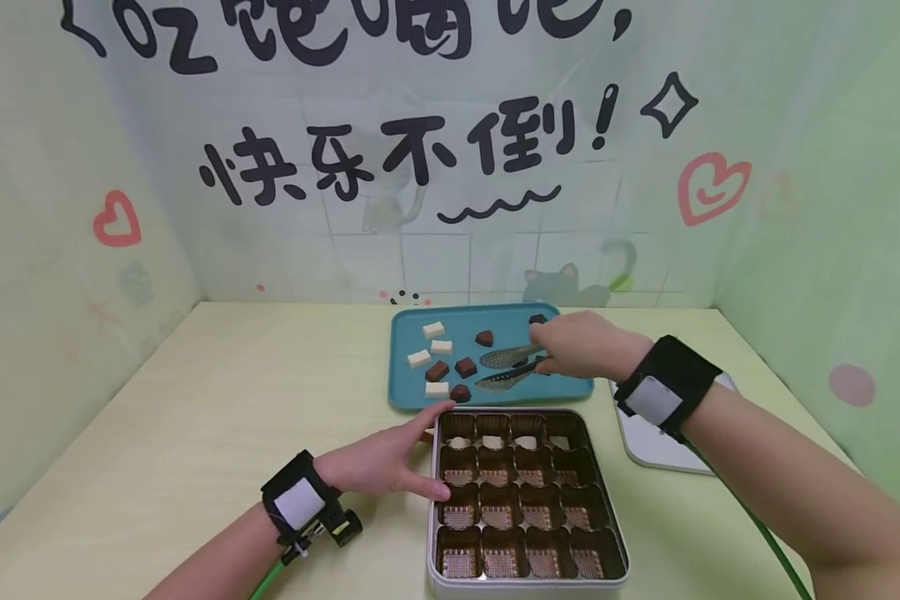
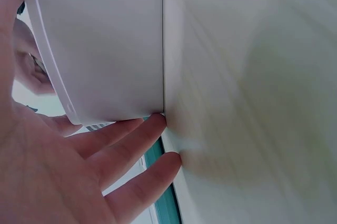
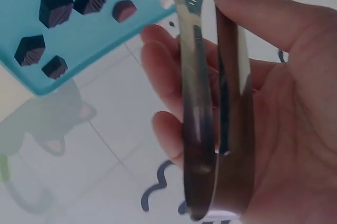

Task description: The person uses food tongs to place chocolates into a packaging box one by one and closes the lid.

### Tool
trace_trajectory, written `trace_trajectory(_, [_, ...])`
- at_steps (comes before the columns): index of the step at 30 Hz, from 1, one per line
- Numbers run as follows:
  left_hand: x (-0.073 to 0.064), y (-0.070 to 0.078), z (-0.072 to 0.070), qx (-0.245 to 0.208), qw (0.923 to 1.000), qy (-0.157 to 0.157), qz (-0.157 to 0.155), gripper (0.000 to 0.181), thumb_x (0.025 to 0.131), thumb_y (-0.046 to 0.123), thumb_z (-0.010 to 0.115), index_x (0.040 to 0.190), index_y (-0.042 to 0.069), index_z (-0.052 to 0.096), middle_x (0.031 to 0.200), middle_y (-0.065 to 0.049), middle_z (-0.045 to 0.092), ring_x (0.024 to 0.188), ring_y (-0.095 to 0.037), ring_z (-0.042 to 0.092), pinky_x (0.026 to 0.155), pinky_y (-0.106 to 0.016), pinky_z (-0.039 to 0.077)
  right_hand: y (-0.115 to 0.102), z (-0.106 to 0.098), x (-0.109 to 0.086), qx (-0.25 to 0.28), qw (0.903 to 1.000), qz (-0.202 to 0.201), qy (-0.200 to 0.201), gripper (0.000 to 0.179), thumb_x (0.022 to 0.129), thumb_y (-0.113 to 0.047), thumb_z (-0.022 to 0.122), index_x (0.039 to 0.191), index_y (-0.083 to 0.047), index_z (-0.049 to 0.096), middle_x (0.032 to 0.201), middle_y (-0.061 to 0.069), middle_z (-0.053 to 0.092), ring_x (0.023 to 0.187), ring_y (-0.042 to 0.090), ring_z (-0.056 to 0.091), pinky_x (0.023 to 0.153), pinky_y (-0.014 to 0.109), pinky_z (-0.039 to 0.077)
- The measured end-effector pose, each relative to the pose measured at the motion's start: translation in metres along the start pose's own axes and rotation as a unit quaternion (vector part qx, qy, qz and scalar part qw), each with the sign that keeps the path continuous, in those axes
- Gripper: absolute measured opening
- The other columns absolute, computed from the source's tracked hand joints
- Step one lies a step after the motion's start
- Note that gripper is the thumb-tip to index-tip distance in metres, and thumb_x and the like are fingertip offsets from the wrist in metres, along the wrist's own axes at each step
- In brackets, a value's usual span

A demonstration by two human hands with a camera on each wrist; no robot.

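Note:
A rectangular metal tin (image 1: pixel 532 582) with a brown divided insert stands at the table's front. Several white chocolates (image 1: pixel 492 442) lie in its far row of compartments. My left hand (image 1: pixel 378 460) rests against the tin's left side, thumb on the rim and fingers spread round the far corner (image 2: pixel 121 145). My right hand (image 1: pixel 588 343) grips metal tongs (image 3: pixel 197 92) above the blue tray (image 1: pixel 487 317). The perforated tong ends (image 1: pixel 504 357) are apart, pointing left, with no piece visibly held between them. Dark chocolates (image 1: pixel 465 367) and white chocolates (image 1: pixel 418 358) lie left of them.
Behind the tin lies the tray, close to its far edge. A flat silver-white lid (image 1: pixel 660 442) lies on the table (image 1: pixel 270 375) to the right, partly under my right forearm. A printed cloth backdrop (image 1: pixel 450 267) rises behind and along both sides.

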State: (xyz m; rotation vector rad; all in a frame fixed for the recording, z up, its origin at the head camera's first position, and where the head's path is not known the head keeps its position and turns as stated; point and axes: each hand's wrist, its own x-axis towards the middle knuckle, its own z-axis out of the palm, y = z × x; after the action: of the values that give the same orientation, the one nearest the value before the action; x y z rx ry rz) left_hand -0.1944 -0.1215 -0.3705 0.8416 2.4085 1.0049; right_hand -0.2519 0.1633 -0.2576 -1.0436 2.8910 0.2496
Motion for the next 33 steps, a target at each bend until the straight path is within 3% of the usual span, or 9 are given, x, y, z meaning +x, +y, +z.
trace_trajectory(7, [-0.001, 0.0, 0.0, 0.009, 1.0, 0.0, 0.003, 0.109, 0.081, 0.048, 0.076, 0.157, 0.019, 0.005, 0.157, -0.016, 0.021, 0.134, -0.03, 0.039, 0.107, -0.047, 0.034, -0.011, 0.011, 0.03, -0.017, 0.9994, -0.027, -0.015, 0.026, 0.091, -0.026, 0.07, 0.107, -0.007, 0.062, 0.085, 0.002, 0.062, 0.074, 0.018, 0.06, 0.068, 0.034, 0.051])
trace_trajectory(15, [-0.001, 0.001, 0.0, 0.011, 0.9999, 0.0, 0.004, 0.107, 0.081, 0.046, 0.076, 0.157, 0.017, 0.006, 0.156, -0.017, 0.024, 0.131, -0.03, 0.042, 0.106, -0.045, 0.036, -0.02, 0.013, 0.042, -0.018, 0.9984, -0.03, -0.045, 0.038, 0.092, -0.025, 0.069, 0.125, -0.006, 0.062, 0.106, 0.008, 0.068, 0.09, 0.022, 0.064, 0.077, 0.036, 0.053])
trace_trajectory(24, [-0.001, -0.001, 0.0, 0.01, 0.9999, 0.002, 0.0, 0.108, 0.081, 0.046, 0.077, 0.157, 0.016, 0.006, 0.156, -0.017, 0.024, 0.132, -0.029, 0.041, 0.106, -0.045, 0.035, -0.016, 0.024, 0.048, -0.021, 0.9985, -0.037, -0.035, 0.029, 0.091, -0.022, 0.071, 0.116, -0.007, 0.067, 0.091, 0.003, 0.066, 0.078, 0.018, 0.062, 0.068, 0.032, 0.051])
trace_trajectory(33, [-0.001, -0.002, 0.0, 0.013, 0.9999, 0.005, 0.0, 0.109, 0.081, 0.046, 0.077, 0.157, 0.016, 0.005, 0.156, -0.018, 0.023, 0.132, -0.031, 0.041, 0.107, -0.046, 0.034, -0.017, 0.026, 0.049, -0.018, 0.9989, -0.024, -0.035, 0.035, 0.091, -0.02, 0.071, 0.123, -0.008, 0.067, 0.109, 0.008, 0.068, 0.093, 0.022, 0.065, 0.075, 0.034, 0.053])
